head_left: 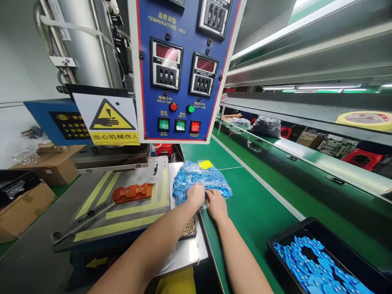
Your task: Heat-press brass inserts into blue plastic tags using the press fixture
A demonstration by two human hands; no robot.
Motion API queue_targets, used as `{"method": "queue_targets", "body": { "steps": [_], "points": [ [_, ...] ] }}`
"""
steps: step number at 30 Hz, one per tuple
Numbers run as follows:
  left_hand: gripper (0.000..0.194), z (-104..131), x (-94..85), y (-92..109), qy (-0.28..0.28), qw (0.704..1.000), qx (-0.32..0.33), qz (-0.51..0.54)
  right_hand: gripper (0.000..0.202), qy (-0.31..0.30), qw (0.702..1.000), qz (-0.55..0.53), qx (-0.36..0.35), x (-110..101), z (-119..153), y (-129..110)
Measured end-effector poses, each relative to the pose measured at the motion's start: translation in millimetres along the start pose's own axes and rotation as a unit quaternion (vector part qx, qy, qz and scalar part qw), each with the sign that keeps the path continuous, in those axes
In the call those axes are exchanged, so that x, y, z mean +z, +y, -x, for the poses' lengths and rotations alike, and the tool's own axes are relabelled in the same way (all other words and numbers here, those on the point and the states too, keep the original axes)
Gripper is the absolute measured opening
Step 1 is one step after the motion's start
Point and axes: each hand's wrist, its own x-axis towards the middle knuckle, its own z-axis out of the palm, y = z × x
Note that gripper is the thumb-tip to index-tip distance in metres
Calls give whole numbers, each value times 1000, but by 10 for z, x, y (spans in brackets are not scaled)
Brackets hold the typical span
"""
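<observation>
A transparent plastic bag (200, 174) full of small blue parts lies where the metal side table meets the green work surface, a yellow label (205, 164) on top. My left hand (196, 195) is closed on its near edge. Close beside it, my right hand (217, 205) also has its fingers closed on the bag's edge. The fingertips of both are partly hidden by the hands. Under my left forearm, a dark tray (189, 229) of small brass-coloured pieces is partly covered.
A machine with a blue control panel (183, 81) rises ahead. On its striped plate (134, 214) sits an orange fixture (132, 192) next to a metal bar (82, 222). A black tray (272, 241) of blue parts stands right. Yellow tape (364, 119) rests on a shelf.
</observation>
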Motion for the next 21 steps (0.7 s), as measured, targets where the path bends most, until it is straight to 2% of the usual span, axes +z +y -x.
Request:
{"method": "queue_targets", "body": {
  "steps": [4, 7, 13, 17, 21],
  "points": [
    [27, -176, 6, 41, -20, 999, 30, -26, 31, 5, 1000, -3, 3, 33, 73, 63],
    [25, -221, 16, 40, -32, 998, 35, -38, 28, 29, 999, -29, 21, 44, 100, 93],
    [31, -121, 53, 79, -37, 998, 36, -33, 27, 84, 975, -158, 136, -5, 162, 232],
    [33, -48, 75, 80, -48, 998, 46, -15, 29, 73, 965, -181, 175, -152, 301, 422],
    [36, -60, 55, 45, -49, 993, 103, -1, 29, 45, 966, -207, 151, -236, 369, 509]
  ]
}}
